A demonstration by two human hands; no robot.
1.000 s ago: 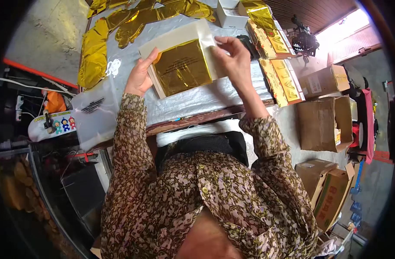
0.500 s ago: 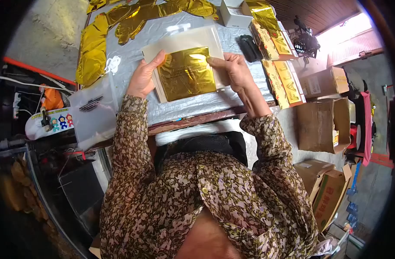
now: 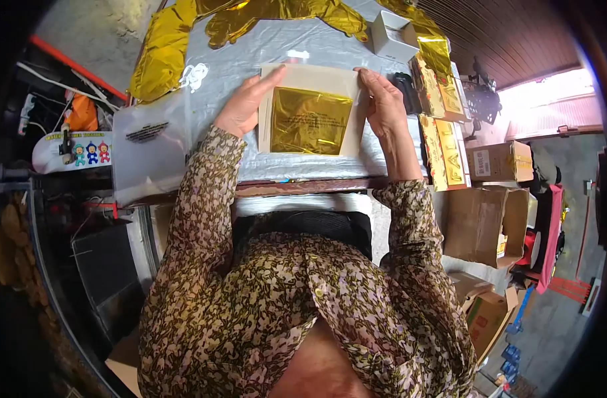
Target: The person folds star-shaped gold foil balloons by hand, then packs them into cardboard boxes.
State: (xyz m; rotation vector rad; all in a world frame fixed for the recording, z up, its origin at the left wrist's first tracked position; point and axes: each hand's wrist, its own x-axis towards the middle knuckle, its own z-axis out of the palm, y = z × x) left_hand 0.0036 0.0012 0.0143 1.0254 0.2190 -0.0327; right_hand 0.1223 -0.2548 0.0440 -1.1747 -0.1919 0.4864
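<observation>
A flat clear-plastic packet (image 3: 267, 119) with a pale card inside lies close over the table in front of me. Against the card shows a folded gold foil piece (image 3: 310, 123) with faint dark print. My left hand (image 3: 250, 103) grips the packet's left edge, thumb along the upper left corner and fingers partly hidden. My right hand (image 3: 385, 103) is closed at the upper right corner, fingertips right at the edge.
Gold foil balloons (image 3: 158, 63) lie along the table's left and far edges. A white open box (image 3: 394, 36), a black object (image 3: 405, 93) and printed boxes (image 3: 444, 156) stand at right. A clear bag (image 3: 151, 159) hangs over the left edge. Cardboard cartons (image 3: 482, 225) sit beyond the table.
The packet has been lowered and straightened from its tilt. My right thumb has left the gold foil and moved to the upper right corner; the left thumb has moved to the upper left.
</observation>
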